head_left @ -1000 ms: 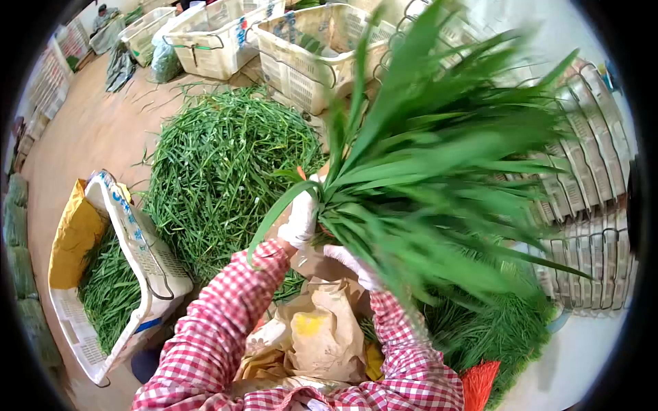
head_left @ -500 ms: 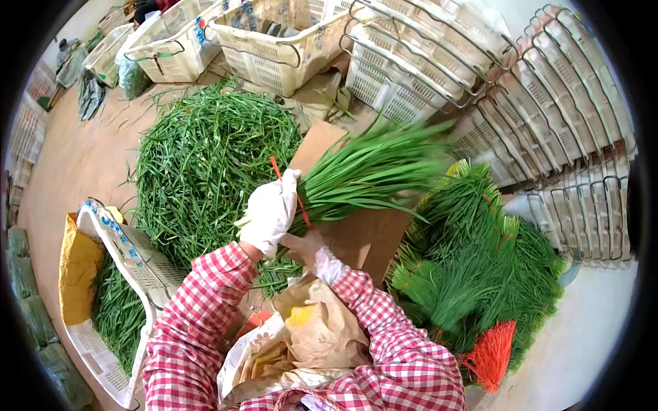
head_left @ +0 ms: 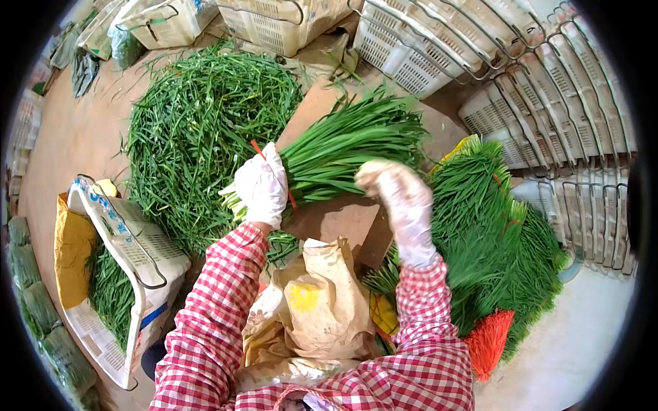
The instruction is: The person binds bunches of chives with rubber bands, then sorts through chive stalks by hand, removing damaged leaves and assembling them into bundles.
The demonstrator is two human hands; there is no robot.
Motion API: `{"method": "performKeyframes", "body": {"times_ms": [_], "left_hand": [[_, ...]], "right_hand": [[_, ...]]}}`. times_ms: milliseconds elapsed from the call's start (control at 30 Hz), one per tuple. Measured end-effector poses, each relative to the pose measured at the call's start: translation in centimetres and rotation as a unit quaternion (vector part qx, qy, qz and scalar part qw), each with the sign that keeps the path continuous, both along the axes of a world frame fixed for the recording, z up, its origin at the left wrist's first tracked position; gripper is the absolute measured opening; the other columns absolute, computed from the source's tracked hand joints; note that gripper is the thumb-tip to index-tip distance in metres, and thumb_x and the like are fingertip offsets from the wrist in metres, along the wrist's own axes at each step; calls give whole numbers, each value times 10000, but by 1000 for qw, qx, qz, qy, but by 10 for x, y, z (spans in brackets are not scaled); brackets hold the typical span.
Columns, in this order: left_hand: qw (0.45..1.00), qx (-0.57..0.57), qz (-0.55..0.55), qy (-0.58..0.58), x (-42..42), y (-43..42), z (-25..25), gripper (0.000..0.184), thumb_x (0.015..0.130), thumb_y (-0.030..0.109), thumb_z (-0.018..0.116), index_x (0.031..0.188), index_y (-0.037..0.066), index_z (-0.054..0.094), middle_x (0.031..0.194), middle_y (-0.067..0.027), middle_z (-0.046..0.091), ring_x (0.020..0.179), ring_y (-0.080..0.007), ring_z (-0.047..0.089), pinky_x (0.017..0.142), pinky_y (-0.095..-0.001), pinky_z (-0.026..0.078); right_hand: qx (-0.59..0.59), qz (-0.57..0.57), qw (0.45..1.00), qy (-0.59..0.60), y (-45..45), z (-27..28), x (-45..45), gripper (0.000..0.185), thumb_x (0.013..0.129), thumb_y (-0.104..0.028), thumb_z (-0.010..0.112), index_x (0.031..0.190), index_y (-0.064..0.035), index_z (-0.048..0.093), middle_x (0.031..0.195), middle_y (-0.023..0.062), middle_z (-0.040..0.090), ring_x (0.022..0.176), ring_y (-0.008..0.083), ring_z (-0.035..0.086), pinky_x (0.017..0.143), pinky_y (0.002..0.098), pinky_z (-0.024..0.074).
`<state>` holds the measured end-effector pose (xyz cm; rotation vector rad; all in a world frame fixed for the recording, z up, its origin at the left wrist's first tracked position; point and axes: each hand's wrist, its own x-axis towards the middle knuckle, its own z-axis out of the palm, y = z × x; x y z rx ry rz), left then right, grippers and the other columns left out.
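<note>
My left hand, in a white glove, is closed round the pale stem end of a bunch of garlic chives. A red tie shows at that hand, with its ends sticking out above and below. The leaves point right, over a brown board. My right hand, also gloved, is raised beside the lower edge of the leaves. Its bent fingers are smeared by motion, so whether they hold anything is unclear.
A heap of loose chives lies at left. Tied bunches are piled at right, with red ties on them. Stacked white crates stand behind. A tipped crate holds greens. A brown apron covers my lap.
My right hand has left the tie beside my left hand and moved right and up to the leaves. The left hand still grips the bunch. The view has tilted down a little.
</note>
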<state>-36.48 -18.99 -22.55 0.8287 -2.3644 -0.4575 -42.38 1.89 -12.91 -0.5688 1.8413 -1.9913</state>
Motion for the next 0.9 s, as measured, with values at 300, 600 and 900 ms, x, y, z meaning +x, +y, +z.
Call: {"method": "performKeyframes", "body": {"times_ms": [300,600,900], "left_hand": [[998,-32,10,-53,0,-5,-11,278,949,245,401,844,144,637,655,-110,600,636,-296,586,596,-410,436],[999,-26,17,-41,-3,-7,-14,295,944,278,406,816,144,634,655,-115,604,636,-303,592,589,-418,439],[997,58,-15,-45,2,-7,9,314,967,292,393,972,149,672,693,-128,628,626,-322,592,577,-405,446]], "right_hand": [[367,-75,901,220,-15,-49,-29,285,853,-275,632,956,-11,654,911,170,640,841,326,623,744,397,491],[401,-7,880,254,-43,-59,-30,355,758,-337,719,901,-16,671,849,150,600,770,289,606,698,379,478],[274,2,944,184,-40,-46,-28,151,766,-151,707,843,-25,678,768,101,601,672,200,583,634,312,469]]}}
